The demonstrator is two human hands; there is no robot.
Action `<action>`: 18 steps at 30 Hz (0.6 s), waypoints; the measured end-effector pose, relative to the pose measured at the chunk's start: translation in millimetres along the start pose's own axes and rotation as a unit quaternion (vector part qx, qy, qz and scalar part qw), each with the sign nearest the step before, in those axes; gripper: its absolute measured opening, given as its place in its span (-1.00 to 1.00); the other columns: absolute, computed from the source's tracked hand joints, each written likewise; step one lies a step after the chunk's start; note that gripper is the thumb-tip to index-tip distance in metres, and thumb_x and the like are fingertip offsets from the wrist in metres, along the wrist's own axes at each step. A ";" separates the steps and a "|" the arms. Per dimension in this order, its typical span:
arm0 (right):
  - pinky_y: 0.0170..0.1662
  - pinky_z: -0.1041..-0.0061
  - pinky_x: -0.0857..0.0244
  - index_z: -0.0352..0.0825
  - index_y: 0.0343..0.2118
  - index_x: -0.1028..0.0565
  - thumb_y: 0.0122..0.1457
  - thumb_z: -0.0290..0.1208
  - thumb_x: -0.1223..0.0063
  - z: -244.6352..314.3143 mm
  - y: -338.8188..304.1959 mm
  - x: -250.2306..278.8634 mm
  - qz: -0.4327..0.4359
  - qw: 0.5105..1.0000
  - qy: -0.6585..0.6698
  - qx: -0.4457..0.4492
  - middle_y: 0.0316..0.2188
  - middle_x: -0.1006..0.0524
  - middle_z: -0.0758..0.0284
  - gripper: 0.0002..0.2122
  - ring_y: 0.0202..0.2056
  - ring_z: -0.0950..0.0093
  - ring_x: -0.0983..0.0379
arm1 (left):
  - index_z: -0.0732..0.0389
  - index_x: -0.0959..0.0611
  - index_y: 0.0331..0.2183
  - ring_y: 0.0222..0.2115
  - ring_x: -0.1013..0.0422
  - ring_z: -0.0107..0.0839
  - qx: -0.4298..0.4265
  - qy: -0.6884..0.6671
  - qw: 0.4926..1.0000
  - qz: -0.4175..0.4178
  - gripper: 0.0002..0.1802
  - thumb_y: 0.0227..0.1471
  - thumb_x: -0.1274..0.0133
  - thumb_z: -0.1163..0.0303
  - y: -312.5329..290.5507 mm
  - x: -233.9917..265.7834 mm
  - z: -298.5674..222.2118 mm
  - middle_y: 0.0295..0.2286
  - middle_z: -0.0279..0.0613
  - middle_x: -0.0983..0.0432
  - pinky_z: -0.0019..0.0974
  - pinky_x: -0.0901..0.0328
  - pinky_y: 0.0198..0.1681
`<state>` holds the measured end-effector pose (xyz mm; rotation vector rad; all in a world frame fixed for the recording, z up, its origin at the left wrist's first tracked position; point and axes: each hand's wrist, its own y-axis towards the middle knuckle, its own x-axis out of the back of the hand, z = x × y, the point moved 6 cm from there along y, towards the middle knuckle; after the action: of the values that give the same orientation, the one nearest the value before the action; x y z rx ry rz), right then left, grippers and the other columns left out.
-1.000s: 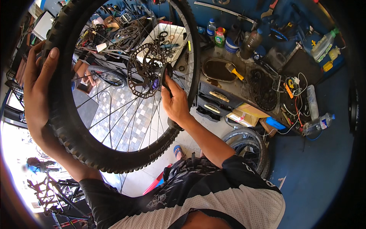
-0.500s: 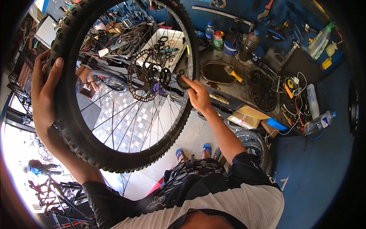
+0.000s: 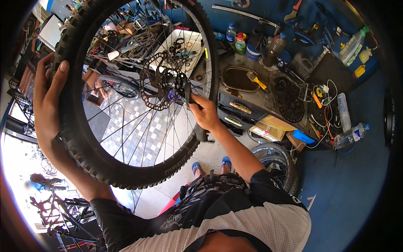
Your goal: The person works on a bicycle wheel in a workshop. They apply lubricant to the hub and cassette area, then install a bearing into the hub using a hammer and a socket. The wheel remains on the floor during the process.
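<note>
Bicycle wheel (image 3: 126,177), fitted with a black knobbly tyre, is held raised in front of the person's torso, with its disc brake rotor (image 3: 147,97) turned toward the camera. The left hand (image 3: 45,98) grips the tyre at its left side, thumb laid over the near face; the other fingers pass partly out of sight behind it. The right hand (image 3: 204,112) is at the right of the hub, its grip closed on a thin black part (image 3: 187,89) seen nearly edge-on; whether this part touches the hub cannot be determined. Through the spokes, a white plastic basket (image 3: 194,38) is visible, containing black rings and small parts. To the right of the wheel stands a soiled table (image 3: 268,100), bearing an oval pan (image 3: 222,78) of dark contents with a yellow-handled brush (image 3: 259,80) across its right end. A green bottle (image 3: 239,46) with a red cap stands behind the pan. Below the table, a cardboard box (image 3: 267,131) sits above loose bicycle tyres (image 3: 289,168).
</note>
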<state>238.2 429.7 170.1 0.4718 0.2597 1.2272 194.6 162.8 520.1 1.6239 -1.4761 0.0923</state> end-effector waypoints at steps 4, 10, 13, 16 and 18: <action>-0.26 0.58 -0.34 -0.36 0.14 -0.54 0.27 -0.55 0.02 14.8 9.4 41.4 -0.023 0.996 0.070 -0.051 -0.35 -0.58 0.35 -0.63 -0.33 0.67 -0.45 | 0.23 -0.45 0.16 -0.36 -0.54 -0.44 0.023 -0.010 1.000 0.007 -0.42 0.23 -0.17 0.12 -3.9 1.4 -0.3 -0.22 -0.05 -0.57 -0.45 -0.36 -0.34; -0.34 0.49 -0.36 -0.01 0.06 -0.61 0.01 -0.42 -0.26 72.2 39.6 35.1 0.134 0.828 -0.445 0.314 -0.36 -0.47 0.46 -0.53 -0.37 0.46 -0.45 | 0.23 -0.45 0.14 -0.45 -0.55 -0.45 0.030 -0.033 0.999 0.002 -0.42 0.22 -0.18 0.13 -11.1 -1.2 -7.0 -0.25 -0.05 -0.57 -0.44 -0.37 -0.47; -0.35 0.49 -0.36 0.00 0.04 -0.60 0.00 -0.31 -0.28 74.5 51.1 28.5 0.109 0.735 -0.559 0.367 -0.34 -0.41 0.49 -0.55 -0.34 0.53 -0.43 | 0.24 -0.46 0.13 -0.50 -0.55 -0.43 0.014 -0.042 0.999 0.001 -0.43 0.23 -0.18 0.13 -9.8 -3.0 -9.7 -0.26 -0.04 -0.57 -0.42 -0.37 -0.52; -0.36 0.43 -0.42 -0.12 -0.05 -0.61 0.05 -0.33 -0.20 71.0 46.2 18.4 0.091 0.817 -0.494 0.282 -0.39 -0.49 0.41 -0.65 -0.36 0.41 -0.52 | 0.23 -0.46 0.12 -0.51 -0.55 -0.43 0.028 -0.050 0.998 0.004 -0.45 0.23 -0.17 0.14 -11.6 -2.8 -7.3 -0.29 -0.05 -0.58 -0.40 -0.37 -0.52; -0.37 0.37 -0.45 -0.24 -0.11 -0.60 0.08 -0.37 -0.13 66.7 42.8 7.2 0.049 0.892 -0.410 0.186 -0.42 -0.59 0.30 -0.71 -0.42 0.28 -0.58 | 0.22 -0.47 0.12 -0.51 -0.54 -0.43 0.039 -0.057 0.998 0.015 -0.46 0.24 -0.17 0.14 -12.2 -3.0 -6.3 -0.31 -0.07 -0.58 -0.40 -0.36 -0.51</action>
<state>233.7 433.7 249.5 1.3021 -0.2674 0.9738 206.9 167.5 515.2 1.6935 -1.6017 0.0773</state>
